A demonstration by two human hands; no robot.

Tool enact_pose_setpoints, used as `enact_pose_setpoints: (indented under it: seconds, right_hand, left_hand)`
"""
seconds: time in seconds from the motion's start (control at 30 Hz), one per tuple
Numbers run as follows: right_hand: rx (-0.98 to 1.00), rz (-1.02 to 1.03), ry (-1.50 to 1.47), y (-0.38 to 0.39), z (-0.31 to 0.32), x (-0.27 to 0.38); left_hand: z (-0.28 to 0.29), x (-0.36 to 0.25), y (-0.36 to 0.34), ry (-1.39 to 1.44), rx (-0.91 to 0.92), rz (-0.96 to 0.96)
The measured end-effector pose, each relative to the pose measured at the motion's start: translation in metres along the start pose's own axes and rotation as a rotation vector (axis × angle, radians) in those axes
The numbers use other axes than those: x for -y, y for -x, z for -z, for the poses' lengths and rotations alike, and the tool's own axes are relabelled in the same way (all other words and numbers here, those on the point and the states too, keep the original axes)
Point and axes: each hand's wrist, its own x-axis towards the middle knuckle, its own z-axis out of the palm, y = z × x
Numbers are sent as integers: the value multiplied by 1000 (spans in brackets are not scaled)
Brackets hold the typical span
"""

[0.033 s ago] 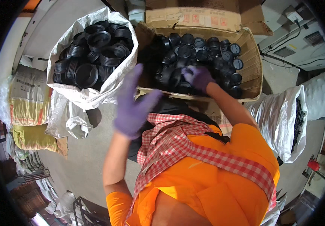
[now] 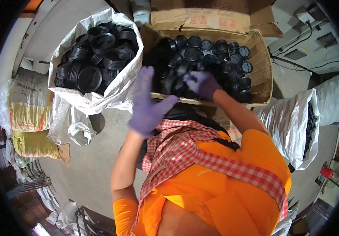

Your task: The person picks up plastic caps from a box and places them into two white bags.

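My left hand (image 2: 145, 103), in a purple glove, is raised at the near left corner of the cardboard box (image 2: 264, 74). Its fingers are stretched out and the thumb stands apart, with nothing in the grip. Inside the box, just past its near edge, my right hand (image 2: 204, 83) wears a purple glove too. Its fingers are bent together among the round black plastic caps (image 2: 192, 54); whatever they grip is dark and hard to make out. To the left, a white woven sack (image 2: 87, 103) is filled with wider black round lids (image 2: 89, 78), some stacked.
Clear and white plastic bags (image 2: 68, 124) and yellowish sacks (image 2: 32, 102) stand at the left. On the right is another white sack (image 2: 289, 122) with dark contents. A cable (image 2: 295, 49) runs from a plug at the upper right. Box flaps (image 2: 201, 17) stand up behind the caps.
My left hand has shifted right, toward the box, with its fingers still spread. The right hand has moved slightly left among the caps.
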Motion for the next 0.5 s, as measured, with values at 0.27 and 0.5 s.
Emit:
enact_pose_setpoints:
  seconds: [0.27,0.5]
  right_hand:
    - [222,170,-757,25,-29,6]
    - [442,635,390,31,-34,61]
  left_hand:
    - [3,82,47,785,53,716]
    - [27,63,72,1077,221,960]
